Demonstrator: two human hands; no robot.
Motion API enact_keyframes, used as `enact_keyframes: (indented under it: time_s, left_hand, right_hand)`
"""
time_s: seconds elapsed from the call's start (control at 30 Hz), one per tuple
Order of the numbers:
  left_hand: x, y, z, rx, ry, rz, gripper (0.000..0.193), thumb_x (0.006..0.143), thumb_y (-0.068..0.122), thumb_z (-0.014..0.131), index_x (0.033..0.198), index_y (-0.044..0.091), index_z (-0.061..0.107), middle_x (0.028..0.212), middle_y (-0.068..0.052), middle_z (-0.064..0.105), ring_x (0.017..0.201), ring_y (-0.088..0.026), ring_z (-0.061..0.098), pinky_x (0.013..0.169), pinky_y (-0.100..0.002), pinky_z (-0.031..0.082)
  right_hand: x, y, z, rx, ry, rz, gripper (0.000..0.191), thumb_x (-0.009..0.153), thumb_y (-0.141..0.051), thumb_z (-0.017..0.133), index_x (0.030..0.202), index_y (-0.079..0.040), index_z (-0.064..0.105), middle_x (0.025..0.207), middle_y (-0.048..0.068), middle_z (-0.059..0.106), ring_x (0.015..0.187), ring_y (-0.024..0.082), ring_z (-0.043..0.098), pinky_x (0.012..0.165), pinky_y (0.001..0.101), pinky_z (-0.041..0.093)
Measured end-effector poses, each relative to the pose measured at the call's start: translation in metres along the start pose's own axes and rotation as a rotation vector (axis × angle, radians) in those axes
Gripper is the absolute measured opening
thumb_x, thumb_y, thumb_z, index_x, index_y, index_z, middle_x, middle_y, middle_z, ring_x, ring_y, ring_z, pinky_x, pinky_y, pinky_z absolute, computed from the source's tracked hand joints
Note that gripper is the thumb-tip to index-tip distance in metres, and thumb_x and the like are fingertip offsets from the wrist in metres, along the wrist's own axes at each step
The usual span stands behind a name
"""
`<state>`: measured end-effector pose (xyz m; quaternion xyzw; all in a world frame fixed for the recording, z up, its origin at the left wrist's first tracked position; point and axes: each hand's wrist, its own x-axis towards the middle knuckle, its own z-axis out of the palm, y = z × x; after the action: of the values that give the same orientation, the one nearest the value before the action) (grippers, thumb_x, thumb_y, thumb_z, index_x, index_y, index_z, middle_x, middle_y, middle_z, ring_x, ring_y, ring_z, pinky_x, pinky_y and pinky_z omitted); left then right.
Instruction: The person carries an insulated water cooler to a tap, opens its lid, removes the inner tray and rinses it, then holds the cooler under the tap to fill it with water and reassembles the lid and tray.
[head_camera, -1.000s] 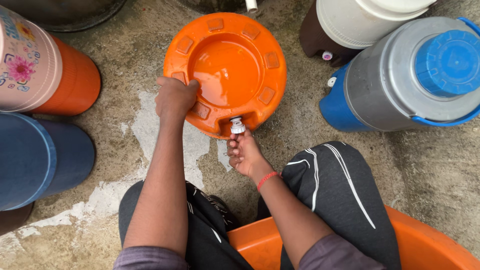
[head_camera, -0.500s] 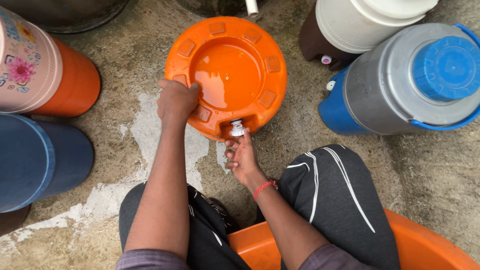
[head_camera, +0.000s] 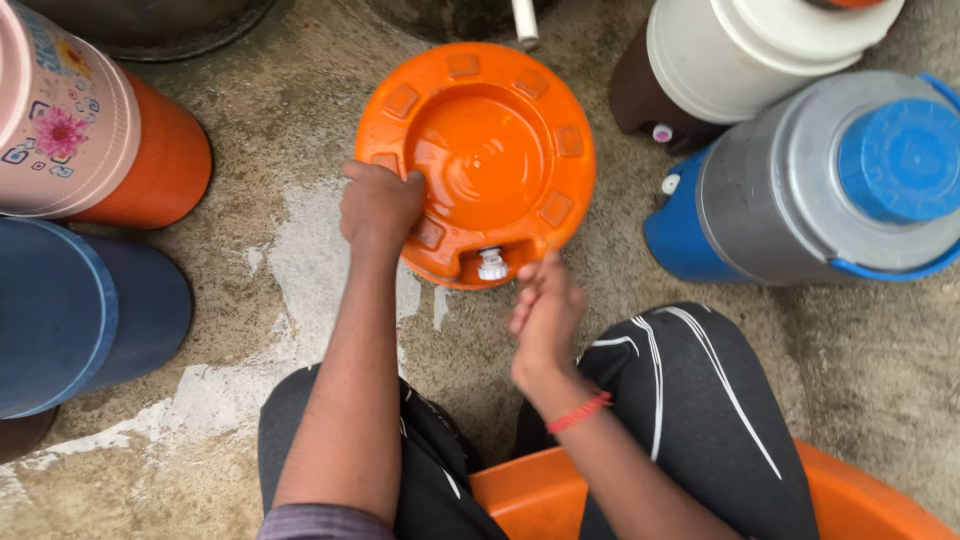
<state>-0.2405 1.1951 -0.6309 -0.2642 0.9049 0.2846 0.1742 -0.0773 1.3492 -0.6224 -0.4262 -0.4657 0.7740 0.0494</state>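
Orange cooler jug (head_camera: 478, 160) sits on the wet concrete floor (head_camera: 270, 110), seen from above, round lid w/ raised blocks around a sunken centre. Small white tap (head_camera: 491, 265) sticks out of its near side, facing the person.

Left hand (head_camera: 378, 208) rests on the jug's near-left rim, fingers curled over the edge and clamped on it. Right hand (head_camera: 545, 310) is just beside the tap, below and to its right; fingers close together, fingertips near the tap but can't tell if they touch it. That hand holds nothing else. Red band (head_camera: 580, 412) on the right wrist.

Handling, as a guess: hard moulded plastic, stiff, won't dent. The surface looks wet, so prob. slippery; the rim lip and the raised blocks give the best hold. Weight depends on what's inside, can't see that; if full, heavy and needs both hands low on the body. The tap is the weak bit, small plastic part, not a place to lift from.

Around it: grey jug w/ blue lid (head_camera: 850, 180) to the right, white-lidded brown jug (head_camera: 740, 60) behind that, pink flowered jug (head_camera: 70, 110) and dark blue jug (head_camera: 70, 310) on the left, orange tub (head_camera: 540, 495) by the knees.
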Motion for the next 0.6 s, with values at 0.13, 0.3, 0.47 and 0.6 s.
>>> enact_keyframes:
  time_s: [0.13,0.3,0.47,0.6]
  left_hand:
    - [0.001,0.0,0.005,-0.037,-0.011,0.061,0.087,0.084,0.05,0.076,0.131,-0.01,0.035,0.118,-0.029,0.067,0.11,-0.042,0.068,0.093,-0.048,0.056]
    - [-0.034,0.017,0.02,-0.096,-0.026,0.245,0.083,0.082,0.043,0.076,0.13,-0.011,0.035,0.109,-0.027,0.073,0.101,-0.04,0.073,0.086,-0.048,0.059]
    - [-0.055,0.04,0.028,-0.01,0.052,0.285,0.077,0.084,0.05,0.076,0.12,-0.008,0.04,0.114,-0.029,0.068,0.099,-0.039,0.073,0.082,-0.045,0.061]
    - [-0.033,0.029,0.007,-0.105,-0.08,0.15,0.086,0.081,0.049,0.078,0.129,-0.009,0.037,0.118,-0.027,0.068,0.108,-0.039,0.07,0.091,-0.046,0.058]
  right_hand:
    - [0.048,-0.057,0.027,-0.72,-0.379,-0.81,0.029,0.11,-0.025,0.054,0.093,-0.005,0.066,0.078,-0.001,0.064,0.072,0.015,0.06,0.065,0.0312,0.048]
    - [0.14,-0.081,0.08,-1.296,-0.444,-1.37,0.025,0.082,-0.01,0.075,0.105,-0.003,0.071,0.107,0.022,0.064,0.107,0.042,0.056,0.091,0.0504,0.046]
    - [0.159,-0.07,0.08,-1.175,-0.441,-1.555,0.017,0.088,-0.005,0.072,0.104,-0.003,0.066,0.108,0.019,0.066,0.107,0.039,0.057,0.09,0.0514,0.043]
    - [0.139,-0.062,0.06,-1.276,-0.965,-1.273,0.009,0.089,-0.004,0.067,0.097,-0.008,0.071,0.098,0.011,0.07,0.1,0.033,0.064,0.091,0.0474,0.047]
